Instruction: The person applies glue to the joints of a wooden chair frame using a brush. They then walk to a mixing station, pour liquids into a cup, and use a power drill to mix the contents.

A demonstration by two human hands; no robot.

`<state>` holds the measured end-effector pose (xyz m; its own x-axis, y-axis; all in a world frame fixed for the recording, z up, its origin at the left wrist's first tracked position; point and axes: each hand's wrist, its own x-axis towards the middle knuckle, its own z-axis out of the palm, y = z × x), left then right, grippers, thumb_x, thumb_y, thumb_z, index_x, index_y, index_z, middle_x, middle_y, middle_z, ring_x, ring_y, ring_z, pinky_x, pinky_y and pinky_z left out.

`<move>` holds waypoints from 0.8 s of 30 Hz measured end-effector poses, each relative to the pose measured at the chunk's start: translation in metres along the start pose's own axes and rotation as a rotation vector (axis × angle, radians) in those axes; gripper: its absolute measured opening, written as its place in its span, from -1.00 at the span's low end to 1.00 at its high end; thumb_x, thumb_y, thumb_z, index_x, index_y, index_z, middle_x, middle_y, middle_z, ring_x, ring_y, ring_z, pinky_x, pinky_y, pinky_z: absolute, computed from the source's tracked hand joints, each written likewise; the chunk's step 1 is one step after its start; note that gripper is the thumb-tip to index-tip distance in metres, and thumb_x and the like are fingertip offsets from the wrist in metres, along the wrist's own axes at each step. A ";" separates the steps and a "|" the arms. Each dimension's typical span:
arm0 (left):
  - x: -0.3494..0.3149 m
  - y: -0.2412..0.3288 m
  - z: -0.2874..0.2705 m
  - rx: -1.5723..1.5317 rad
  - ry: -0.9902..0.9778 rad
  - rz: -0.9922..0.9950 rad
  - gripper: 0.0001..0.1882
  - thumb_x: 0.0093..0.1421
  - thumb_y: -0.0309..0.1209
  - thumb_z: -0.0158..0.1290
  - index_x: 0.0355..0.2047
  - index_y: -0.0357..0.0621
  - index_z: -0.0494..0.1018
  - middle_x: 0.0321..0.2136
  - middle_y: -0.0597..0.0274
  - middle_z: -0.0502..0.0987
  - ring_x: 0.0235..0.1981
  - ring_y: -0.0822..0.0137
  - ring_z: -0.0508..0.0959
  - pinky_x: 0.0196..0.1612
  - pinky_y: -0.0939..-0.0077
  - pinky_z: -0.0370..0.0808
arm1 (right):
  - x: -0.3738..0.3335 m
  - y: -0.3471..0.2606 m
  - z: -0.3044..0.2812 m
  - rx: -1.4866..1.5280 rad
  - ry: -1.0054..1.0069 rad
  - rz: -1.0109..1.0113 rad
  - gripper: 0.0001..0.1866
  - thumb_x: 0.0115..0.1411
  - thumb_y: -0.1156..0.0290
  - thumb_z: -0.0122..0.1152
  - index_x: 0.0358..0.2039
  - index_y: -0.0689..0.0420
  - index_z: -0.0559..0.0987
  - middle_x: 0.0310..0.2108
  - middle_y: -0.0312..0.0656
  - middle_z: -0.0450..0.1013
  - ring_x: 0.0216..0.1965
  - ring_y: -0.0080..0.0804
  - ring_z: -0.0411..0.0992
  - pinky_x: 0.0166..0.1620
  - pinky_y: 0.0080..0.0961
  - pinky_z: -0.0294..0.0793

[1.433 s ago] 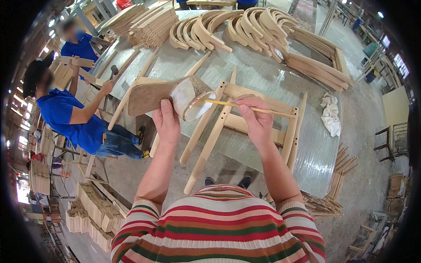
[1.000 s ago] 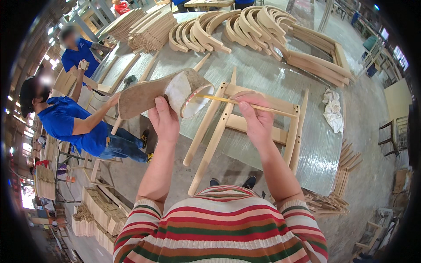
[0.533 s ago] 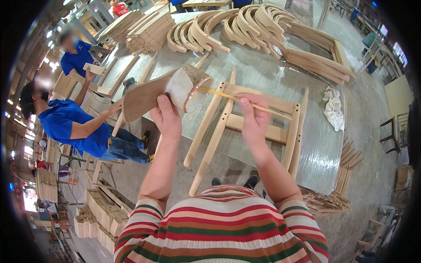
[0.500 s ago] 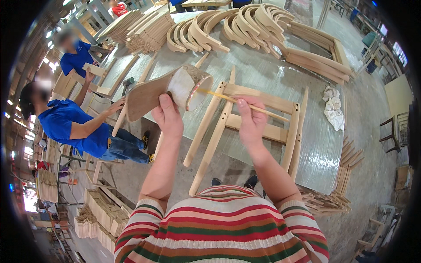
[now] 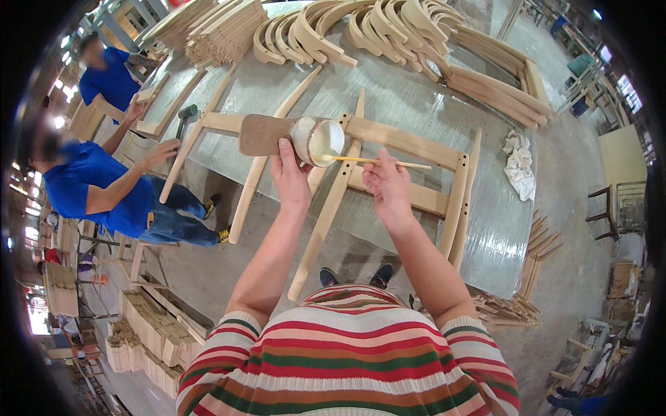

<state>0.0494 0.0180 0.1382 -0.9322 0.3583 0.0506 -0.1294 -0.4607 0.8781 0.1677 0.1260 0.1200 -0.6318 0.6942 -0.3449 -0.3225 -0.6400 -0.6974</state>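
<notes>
My left hand (image 5: 290, 175) was clamped on a small white round cup of pale glue (image 5: 320, 141), which sat fixed to a flat brown wooden paddle (image 5: 263, 134). My right hand (image 5: 386, 186) was pinched shut on a thin pale wooden stick (image 5: 378, 162), its tip resting inside the cup's mouth. A second earlier the stick lay across the cup and reached farther left; since then it had drawn back and the cup had tilted toward me, so I judged I was loading the tip with glue. Both hung above the near edge of the plastic-wrapped table (image 5: 409, 104), over an unfinished pale wooden chair frame (image 5: 416, 149). A person in a blue shirt (image 5: 97, 191) worked at the table's left edge.
</notes>
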 end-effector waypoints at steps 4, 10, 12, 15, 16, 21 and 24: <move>-0.008 -0.010 -0.005 -0.148 -0.018 -0.185 -0.57 0.27 -0.08 -0.25 0.02 -0.09 0.18 -0.11 0.20 0.37 -0.11 0.33 0.44 -0.14 0.31 0.50 | 0.005 -0.005 -0.011 -0.033 -0.113 -0.078 -0.89 0.15 0.35 0.09 -0.43 0.09 0.41 -0.53 -0.21 0.47 -0.45 -0.49 0.46 -0.27 -0.59 0.43; -0.004 -0.025 -0.032 -0.251 -0.019 -0.357 -0.52 0.28 -0.04 -0.32 0.03 -0.12 0.17 -0.02 0.12 0.32 0.00 0.21 0.38 -0.05 0.17 0.47 | 0.007 -0.007 -0.007 -0.338 -0.325 -0.418 -0.95 0.10 0.54 0.06 -0.40 0.21 0.44 -0.39 -0.12 0.47 -0.30 -0.43 0.44 -0.14 -0.53 0.42; -0.003 -0.029 -0.041 -0.302 -0.015 -0.411 -0.49 0.27 -0.02 -0.34 0.04 -0.14 0.17 -0.02 0.10 0.31 0.00 0.19 0.38 -0.07 0.16 0.48 | 0.010 -0.003 -0.004 -0.376 -0.370 -0.478 -0.93 0.08 0.53 0.08 -0.40 0.24 0.42 -0.35 -0.13 0.47 -0.28 -0.46 0.44 -0.16 -0.54 0.42; -0.010 -0.029 -0.025 -0.278 0.032 -0.443 -0.49 0.28 -0.03 -0.34 0.02 -0.20 0.18 -0.06 0.07 0.34 -0.08 0.21 0.44 -0.18 0.23 0.56 | 0.013 -0.004 -0.017 -0.265 -0.170 -0.337 -0.91 0.08 0.52 0.09 -0.39 0.22 0.41 -0.40 -0.18 0.45 -0.33 -0.47 0.43 -0.18 -0.55 0.43; -0.009 -0.032 -0.022 -0.291 0.055 -0.468 -0.49 0.28 -0.03 -0.34 0.01 -0.20 0.18 -0.07 0.07 0.35 -0.10 0.22 0.45 -0.21 0.25 0.57 | 0.014 -0.003 -0.021 -0.192 -0.121 -0.267 -0.91 0.08 0.51 0.08 -0.38 0.21 0.40 -0.43 -0.20 0.44 -0.35 -0.49 0.43 -0.19 -0.56 0.43; -0.012 -0.037 -0.044 -0.344 0.070 -0.410 -0.54 0.25 -0.03 -0.24 -0.05 -0.13 0.24 -0.18 0.11 0.43 -0.19 0.25 0.50 -0.29 0.33 0.59 | 0.011 0.022 -0.018 -0.225 -0.063 -0.203 -0.91 0.12 0.47 0.08 -0.40 0.19 0.40 -0.49 -0.25 0.42 -0.44 -0.54 0.41 -0.27 -0.61 0.42; -0.015 -0.037 -0.049 -0.347 0.086 -0.427 -0.56 0.24 -0.03 -0.22 -0.05 -0.09 0.24 -0.16 0.15 0.42 -0.17 0.26 0.50 -0.24 0.26 0.57 | 0.008 0.025 -0.019 -0.528 -0.157 -0.421 -0.91 0.14 0.45 0.06 -0.40 0.20 0.40 -0.49 -0.23 0.43 -0.45 -0.55 0.40 -0.26 -0.61 0.40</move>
<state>0.0512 -0.0104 0.0815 -0.7950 0.5110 -0.3269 -0.5917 -0.5347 0.6033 0.1675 0.1219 0.0881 -0.6352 0.7672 0.0892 -0.2017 -0.0533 -0.9780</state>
